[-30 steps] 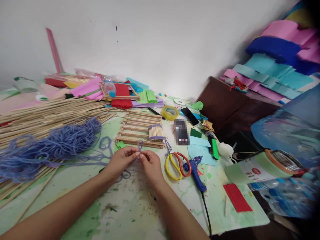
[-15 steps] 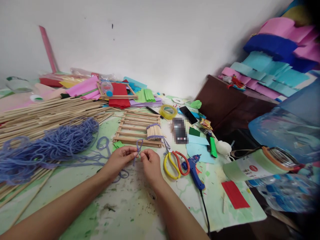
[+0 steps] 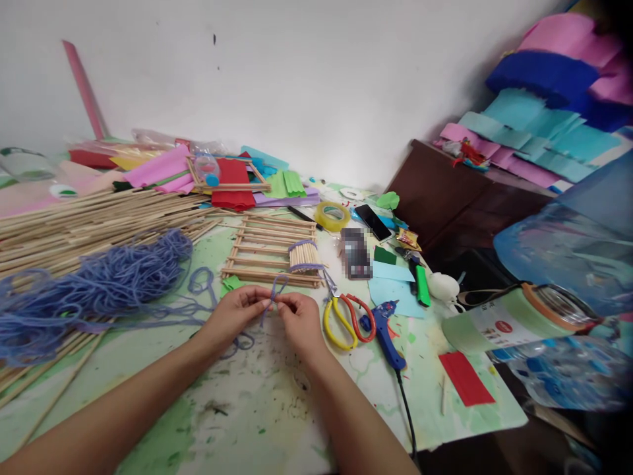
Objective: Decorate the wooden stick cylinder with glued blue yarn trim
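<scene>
A pale wall point(image 3: 306, 79) with 2 small dark marks near 11 o'clock spans the back. A dark brown cabinet point(image 3: 435, 198) stands at 2 o'clock, beyond the green-and-white worktop point(image 3: 237, 422). Soft light brightens the wall's middle.

My left hand point(image 3: 238, 318) and right hand point(image 3: 301, 324) are bare, and so are both slim forearms point(image 3: 136, 394), as far as they show.

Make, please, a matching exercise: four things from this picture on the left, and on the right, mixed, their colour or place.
1. scissors
2. glue gun
3. roll of tape
4. small cord loop

A. yellow ring
B. one red handle, one yellow
C. at the fingertips of the left hand
D. blue, with black cable

Pairs: 1-B, 2-D, 3-A, 4-C
</scene>
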Motion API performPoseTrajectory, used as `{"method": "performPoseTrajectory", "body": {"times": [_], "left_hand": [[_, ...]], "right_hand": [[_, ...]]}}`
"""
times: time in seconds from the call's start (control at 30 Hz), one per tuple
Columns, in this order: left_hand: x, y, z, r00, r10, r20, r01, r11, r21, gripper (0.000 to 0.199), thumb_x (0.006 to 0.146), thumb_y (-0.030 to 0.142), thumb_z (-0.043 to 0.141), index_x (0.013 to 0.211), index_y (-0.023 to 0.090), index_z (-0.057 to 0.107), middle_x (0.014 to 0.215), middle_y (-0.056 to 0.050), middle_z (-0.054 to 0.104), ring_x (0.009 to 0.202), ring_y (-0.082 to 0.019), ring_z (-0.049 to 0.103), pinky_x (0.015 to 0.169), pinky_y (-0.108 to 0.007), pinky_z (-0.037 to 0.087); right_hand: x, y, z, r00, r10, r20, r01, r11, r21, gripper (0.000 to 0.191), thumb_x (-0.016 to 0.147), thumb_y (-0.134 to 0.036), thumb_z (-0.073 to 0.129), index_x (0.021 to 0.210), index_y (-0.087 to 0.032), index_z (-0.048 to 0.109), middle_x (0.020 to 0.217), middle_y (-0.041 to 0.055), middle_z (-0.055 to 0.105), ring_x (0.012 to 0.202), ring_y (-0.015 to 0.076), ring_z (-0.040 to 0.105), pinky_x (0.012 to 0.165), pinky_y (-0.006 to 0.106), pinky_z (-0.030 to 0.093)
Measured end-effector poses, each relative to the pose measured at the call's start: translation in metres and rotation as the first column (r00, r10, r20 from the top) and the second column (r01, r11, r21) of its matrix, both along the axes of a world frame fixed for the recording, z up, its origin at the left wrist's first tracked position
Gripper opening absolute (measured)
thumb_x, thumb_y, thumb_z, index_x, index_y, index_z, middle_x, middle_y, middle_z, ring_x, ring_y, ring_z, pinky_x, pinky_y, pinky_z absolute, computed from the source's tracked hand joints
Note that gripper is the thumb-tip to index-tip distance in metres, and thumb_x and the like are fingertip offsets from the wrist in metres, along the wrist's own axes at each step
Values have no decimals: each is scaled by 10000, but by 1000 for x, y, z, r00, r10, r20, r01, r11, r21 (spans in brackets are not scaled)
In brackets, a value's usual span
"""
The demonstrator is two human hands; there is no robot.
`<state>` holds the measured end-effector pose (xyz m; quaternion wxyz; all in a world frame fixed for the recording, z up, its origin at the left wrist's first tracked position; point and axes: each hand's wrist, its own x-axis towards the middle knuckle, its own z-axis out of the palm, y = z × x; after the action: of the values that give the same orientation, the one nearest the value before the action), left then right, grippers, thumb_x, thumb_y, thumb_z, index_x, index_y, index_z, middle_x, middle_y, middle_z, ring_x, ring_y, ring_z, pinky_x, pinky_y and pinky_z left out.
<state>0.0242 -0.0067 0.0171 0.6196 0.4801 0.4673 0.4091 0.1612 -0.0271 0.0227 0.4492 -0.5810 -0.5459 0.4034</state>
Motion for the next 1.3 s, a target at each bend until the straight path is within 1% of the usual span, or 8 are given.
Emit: {"method": "performPoseTrajectory", "body": {"times": [0.17,0.3,0.53,0.8,0.9,1.07,1.17,1.3], "left_hand": [[2,0,2,1000,-17,-6,17,999,33,313,587,357,728,827,163,672,754,-41,696,719,-173,615,678,-279,470],[2,1,1,999,-18,-46,21,998,53,323,591,370,722,833,161,672,777,-55,702,719,-184,620,664,-286,473],[-1,3,-5,996,-65,-54,70,994,89,317,620,344,703,878,164,658,798,-52,700,744,-189,625,693,-291,474],[-3,1,-7,981,-75,-178,111,974,200,274,689,312,638,928,179,649,826,-47,695,786,-206,631,733,-311,482],[-5,1,-7,945,-66,-322,168,938,302,278,741,307,587,988,197,652,919,-56,695,849,-218,630,790,-327,475],[-8,-2,-4,784,31,-620,337,818,467,281,815,316,502,1027,225,662,995,-62,694,928,-236,616,857,-335,428],[-9,-3,-3,715,81,-695,403,765,503,299,848,323,457,1047,220,656,1000,-75,690,936,-244,605,851,-343,417],[-12,-2,-1,679,147,-719,417,729,543,283,855,325,447,961,207,682,917,-89,697,894,-252,601,830,-343,413]], "right_hand": [[2,1,-3,996,46,79,-48,998,33,277,709,-74,486,797,-184,724,842,41,728,788,180,651,765,301,486],[3,0,-1,991,50,123,-56,998,43,307,694,-47,460,779,-183,722,785,24,718,750,166,633,734,273,477],[3,1,-5,981,28,193,-38,998,52,149,719,-151,575,765,-166,716,700,22,670,660,140,574,621,231,437],[4,3,-5,963,13,271,-21,999,29,126,725,-126,584,660,-169,683,619,-5,633,583,115,531,567,214,388],[4,2,-7,949,12,315,-25,999,38,138,730,-133,568,640,-171,665,584,-16,600,551,108,501,540,211,364],[4,3,-8,942,17,336,-33,999,42,161,727,-140,545,585,-169,614,534,-30,526,521,102,440,514,208,321],[4,3,-6,946,16,324,-27,999,29,182,736,-168,539,561,-167,588,514,-34,493,507,101,418,503,210,303],[4,3,-6,955,-7,296,-6,999,42,161,730,-176,537,577,-166,584,545,-24,517,539,111,450,522,212,326]]}}
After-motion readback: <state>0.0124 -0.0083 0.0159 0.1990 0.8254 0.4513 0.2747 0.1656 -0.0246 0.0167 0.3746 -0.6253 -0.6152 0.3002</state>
